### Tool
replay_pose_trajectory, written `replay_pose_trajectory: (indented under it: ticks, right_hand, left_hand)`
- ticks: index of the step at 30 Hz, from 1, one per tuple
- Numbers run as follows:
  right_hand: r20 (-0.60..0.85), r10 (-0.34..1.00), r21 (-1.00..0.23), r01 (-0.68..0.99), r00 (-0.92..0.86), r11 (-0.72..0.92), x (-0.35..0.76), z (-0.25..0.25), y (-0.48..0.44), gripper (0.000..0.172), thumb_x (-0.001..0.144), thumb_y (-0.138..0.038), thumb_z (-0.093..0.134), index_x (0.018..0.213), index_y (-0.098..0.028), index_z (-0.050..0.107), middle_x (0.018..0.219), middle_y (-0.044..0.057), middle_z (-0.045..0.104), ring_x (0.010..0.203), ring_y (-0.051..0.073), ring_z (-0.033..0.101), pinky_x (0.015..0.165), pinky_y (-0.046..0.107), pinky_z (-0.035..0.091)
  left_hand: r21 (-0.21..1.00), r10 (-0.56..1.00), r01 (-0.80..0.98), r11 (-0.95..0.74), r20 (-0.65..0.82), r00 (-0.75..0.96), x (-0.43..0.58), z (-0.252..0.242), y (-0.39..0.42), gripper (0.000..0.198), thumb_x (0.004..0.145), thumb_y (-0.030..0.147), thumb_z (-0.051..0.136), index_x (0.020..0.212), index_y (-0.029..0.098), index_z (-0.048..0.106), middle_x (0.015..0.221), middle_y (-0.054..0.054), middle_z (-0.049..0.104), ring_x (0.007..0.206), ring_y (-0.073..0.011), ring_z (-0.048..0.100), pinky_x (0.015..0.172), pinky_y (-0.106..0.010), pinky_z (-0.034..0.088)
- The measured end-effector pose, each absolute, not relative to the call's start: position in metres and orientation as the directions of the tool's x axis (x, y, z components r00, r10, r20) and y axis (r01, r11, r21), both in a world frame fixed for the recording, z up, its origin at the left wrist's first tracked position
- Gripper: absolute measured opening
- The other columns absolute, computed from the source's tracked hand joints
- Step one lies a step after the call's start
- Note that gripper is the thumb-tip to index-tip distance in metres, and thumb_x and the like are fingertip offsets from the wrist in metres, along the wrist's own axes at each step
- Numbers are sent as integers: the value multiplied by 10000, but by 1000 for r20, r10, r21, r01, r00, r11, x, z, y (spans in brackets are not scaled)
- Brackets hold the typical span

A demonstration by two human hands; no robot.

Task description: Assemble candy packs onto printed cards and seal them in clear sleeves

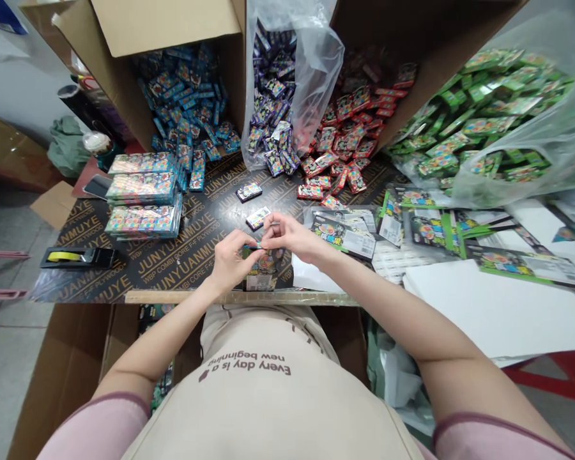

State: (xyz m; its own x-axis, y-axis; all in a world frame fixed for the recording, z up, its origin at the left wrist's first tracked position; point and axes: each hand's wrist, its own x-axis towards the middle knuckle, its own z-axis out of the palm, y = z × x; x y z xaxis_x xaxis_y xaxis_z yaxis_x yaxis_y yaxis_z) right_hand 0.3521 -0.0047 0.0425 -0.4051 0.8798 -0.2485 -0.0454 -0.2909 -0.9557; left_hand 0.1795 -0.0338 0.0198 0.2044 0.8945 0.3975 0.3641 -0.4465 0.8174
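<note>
My left hand [234, 259] and my right hand [290, 237] meet at the front of the table, thumbs and fingers pinched at the top edge of a dark printed packet [261, 271]. A bit of green shows between the fingertips; most of that top edge is hidden by them. Just beyond the fingers lie a small white-faced box [258, 218] and a small purple box [248, 191], apart from each other. Right of my right hand, flat printed packets [345, 233] with green edges overlap in a loose pile.
Blue boxes [186, 96] fill a carton at the back left. Purple boxes [275, 89] sit in a plastic bag, with red boxes [347, 137] beside them and green packs [493, 115] far right. Wrapped stacks [141, 191] and a tape dispenser [79, 257] stand left.
</note>
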Motion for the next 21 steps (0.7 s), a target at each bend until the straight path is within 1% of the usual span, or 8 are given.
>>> replay_pose_trajectory:
  ticks: [3, 5, 8, 10, 12, 15, 18, 21]
  right_hand:
    - [-306, 897, -907, -189, -319, -377, 352, 37, -13, 358, 597, -232, 740, 863, -214, 501, 663, -24, 683, 555, 144, 622, 522, 255, 465]
    - [-290, 918, -908, -224, -270, -353, 358, 33, -16, 372, 676, -277, 700, 991, -235, 508, 829, 24, 725, 692, 184, 679, 594, 305, 519]
    - [-218, 967, -952, -191, -132, -241, 375, 18, -13, 350, 797, -391, 617, 1112, -305, 490, 1037, 32, 702, 894, 199, 689, 712, 347, 551]
    - [-164, 986, -978, -126, -12, -165, 384, 5, -10, 330, 836, -449, 573, 1135, -329, 499, 1094, 27, 674, 935, 187, 676, 746, 343, 549]
    - [-102, 993, -995, -11, 56, -101, 388, -8, -12, 334, 837, -469, 571, 1128, -311, 531, 1108, 45, 658, 956, 194, 661, 784, 361, 540]
    - [47, 999, -953, 301, -4, 46, 388, -23, -19, 310, 806, -442, 611, 1049, -251, 608, 1109, 88, 649, 1036, 246, 617, 881, 442, 496]
    - [151, 985, -732, 661, -78, 164, 404, -32, -18, 301, 798, -373, 626, 1050, -209, 646, 1264, 150, 575, 1223, 316, 494, 1002, 530, 382]
    - [132, 991, -444, 893, -22, 79, 451, -40, -12, 455, 765, -328, 667, 1195, -197, 597, 1415, 181, 443, 1350, 385, 321, 1037, 600, 276]
  left_hand:
    - [953, 967, 213, -214, 176, 187, 182, 4, -45, 283, 681, 315, 773, 896, 170, 660, 819, -28, 705, 735, -163, 659, 641, -267, 525]
    - [974, 966, 174, -143, 99, 237, 175, 1, -52, 246, 734, 338, 729, 894, 158, 676, 805, -30, 722, 735, -179, 677, 652, -291, 548]
    - [905, 953, 319, -281, 223, 206, 147, 16, -54, 170, 802, 284, 659, 923, 173, 704, 861, -41, 737, 796, -195, 687, 728, -323, 560]
    - [753, 894, 487, -442, 415, 168, 115, 32, -48, 199, 808, 211, 629, 991, 207, 707, 970, -53, 734, 896, -202, 679, 836, -347, 541]
    - [577, 834, 654, -490, 530, 156, 77, 43, -35, 297, 800, 153, 588, 1063, 241, 695, 1077, -63, 712, 1026, -220, 648, 948, -386, 493]
    - [396, 840, 812, -428, 505, 197, 25, 32, -10, 399, 766, 121, 553, 1120, 257, 675, 1151, -69, 686, 1147, -273, 591, 1045, -480, 400]
    - [329, 888, 870, -367, 404, 222, -10, 0, 15, 406, 764, 149, 533, 1132, 268, 657, 1182, -55, 671, 1227, -311, 525, 1110, -575, 253]
    - [321, 902, 877, -357, 364, 233, -27, -23, 27, 451, 721, 164, 571, 1155, 276, 619, 1287, -33, 613, 1279, -341, 465, 1121, -613, 171]
